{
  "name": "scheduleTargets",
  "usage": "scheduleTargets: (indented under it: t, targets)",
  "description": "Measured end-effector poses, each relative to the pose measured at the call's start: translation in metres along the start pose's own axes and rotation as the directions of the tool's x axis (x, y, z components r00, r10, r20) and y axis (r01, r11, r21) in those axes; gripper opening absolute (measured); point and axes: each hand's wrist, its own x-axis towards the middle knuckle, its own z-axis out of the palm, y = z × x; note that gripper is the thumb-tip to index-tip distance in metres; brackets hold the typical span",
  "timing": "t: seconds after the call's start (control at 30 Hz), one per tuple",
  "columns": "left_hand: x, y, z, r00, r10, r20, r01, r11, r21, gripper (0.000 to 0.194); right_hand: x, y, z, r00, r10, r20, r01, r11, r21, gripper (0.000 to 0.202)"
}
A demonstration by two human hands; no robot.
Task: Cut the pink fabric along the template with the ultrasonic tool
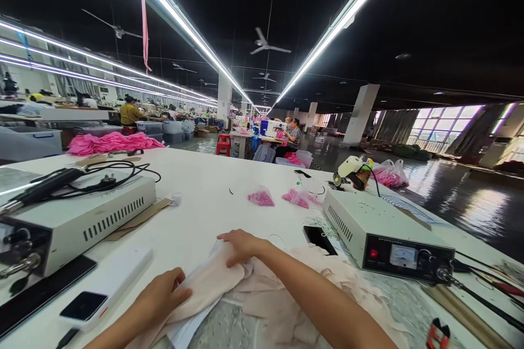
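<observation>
Pale pink fabric lies over a white sheet at the front middle of the table. My right hand rests on the far end of the fabric, fingers spread and palm down. Near the fabric's left edge is my left hand, its fingers curled and its thumb pointing right; whether it pinches the cloth is hard to tell. More pale fabric pieces lie in a loose pile under and beside my right forearm.
Grey-white control boxes stand left and right. A white device with a dark screen lies front left, a black phone right of centre. Beyond are bags of pink pieces and pink cloth. People sit farther back.
</observation>
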Motion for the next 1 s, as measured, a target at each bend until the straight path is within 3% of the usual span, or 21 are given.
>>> scheduleTargets:
  t: [0.1,0.23,0.33,0.43,0.47,0.5,0.53,0.6,0.63,0.67,0.7,0.77,0.83,0.87,0.93,1.0]
  targets:
    - [0.005,-0.003,0.005,0.999,0.034,-0.015,-0.034,0.999,0.012,0.023,0.009,-0.002,-0.003,1.000,-0.024,0.012,0.025,0.997,-0.074,0.075]
    - [0.009,-0.003,0.004,0.993,0.111,-0.026,-0.110,0.994,0.024,0.024,0.016,-0.001,-0.007,0.996,-0.091,-0.013,0.088,0.985,-0.151,0.031]
    - [0.006,-0.002,-0.003,0.979,0.199,-0.034,-0.198,0.980,0.037,0.021,0.007,0.001,-0.005,0.974,-0.182,-0.133,0.153,0.967,-0.205,0.014]
    - [-0.010,-0.008,-0.010,0.949,0.285,-0.138,-0.278,0.958,0.064,0.024,-0.020,-0.001,0.006,0.900,-0.303,-0.313,0.208,0.931,-0.300,0.011]
    - [-0.018,-0.012,-0.011,0.906,0.362,-0.220,-0.347,0.932,0.106,0.025,-0.033,-0.003,0.011,0.868,-0.355,-0.347,0.239,0.911,-0.336,0.013]
    - [-0.028,-0.018,-0.012,0.823,0.476,-0.310,-0.440,0.880,0.181,0.026,-0.047,-0.007,0.017,0.836,-0.414,-0.360,0.278,0.886,-0.372,0.017]
    - [-0.039,-0.023,-0.011,0.687,0.619,-0.381,-0.541,0.785,0.300,0.030,-0.061,-0.010,0.023,0.803,-0.481,-0.351,0.331,0.851,-0.409,0.021]
    - [-0.059,-0.034,-0.009,0.373,0.846,-0.381,-0.641,0.532,0.554,0.043,-0.088,-0.019,0.035,0.732,-0.610,-0.304,0.444,0.765,-0.467,0.026]
    - [-0.069,-0.037,-0.008,0.269,0.904,-0.332,-0.642,0.426,0.637,0.047,-0.100,-0.022,0.040,0.695,-0.665,-0.274,0.499,0.720,-0.482,0.027]
    - [-0.077,-0.038,-0.008,0.233,0.929,-0.289,-0.634,0.370,0.679,0.048,-0.109,-0.026,0.044,0.659,-0.706,-0.259,0.535,0.682,-0.498,0.029]
    - [-0.083,-0.038,-0.008,0.230,0.938,-0.259,-0.628,0.346,0.697,0.046,-0.116,-0.029,0.047,0.607,-0.753,-0.254,0.559,0.631,-0.538,0.029]
    - [-0.092,-0.034,-0.009,0.231,0.942,-0.244,-0.624,0.336,0.705,0.043,-0.123,-0.032,0.051,0.472,-0.832,-0.291,0.563,0.538,-0.627,0.029]
    - [-0.097,-0.025,-0.012,0.185,0.943,-0.277,-0.635,0.330,0.699,0.039,-0.122,-0.031,0.054,0.327,-0.877,-0.353,0.557,0.480,-0.678,0.028]
    - [-0.098,-0.021,-0.014,0.153,0.942,-0.298,-0.643,0.324,0.694,0.038,-0.122,-0.030,0.055,0.278,-0.881,-0.383,0.565,0.472,-0.676,0.027]
    - [-0.101,-0.014,-0.016,0.105,0.940,-0.324,-0.656,0.310,0.688,0.035,-0.120,-0.027,0.058,0.228,-0.879,-0.419,0.586,0.467,-0.662,0.024]
    - [-0.103,-0.012,-0.017,0.115,0.940,-0.320,-0.672,0.311,0.672,0.034,-0.121,-0.024,0.063,0.238,-0.868,-0.436,0.605,0.484,-0.632,0.020]
